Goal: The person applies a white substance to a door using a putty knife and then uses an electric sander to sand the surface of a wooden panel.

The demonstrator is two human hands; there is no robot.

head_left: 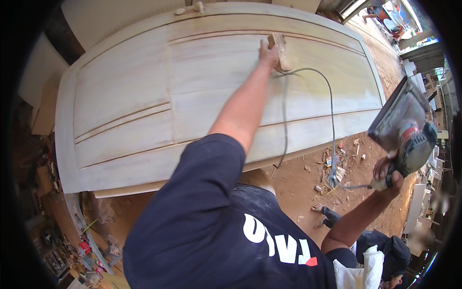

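A long pale wooden door panel (125, 115) with grooved lines lies flat before me. My left hand (269, 55) reaches across it, closed around a tan, dusty block (280, 52) that appears to rest on the far half of the panel. Off the panel's right side, my right hand (389, 173) is wrapped around the handle of a dark power sander (409, 132). The sander is held up in the air, its wide rectangular pad tilted toward the panel. A dark cord (332, 111) hangs from the sander's handle and loops up over the panel toward the block.
Small pale lumps (192, 8) sit on the panel's far edge. Litter (337, 161) is scattered over the brown dirt floor (298, 192). Another person (385, 250) is low at the bottom right. Stacked boards (423, 192) line the right; clutter (86, 255) fills the lower left.
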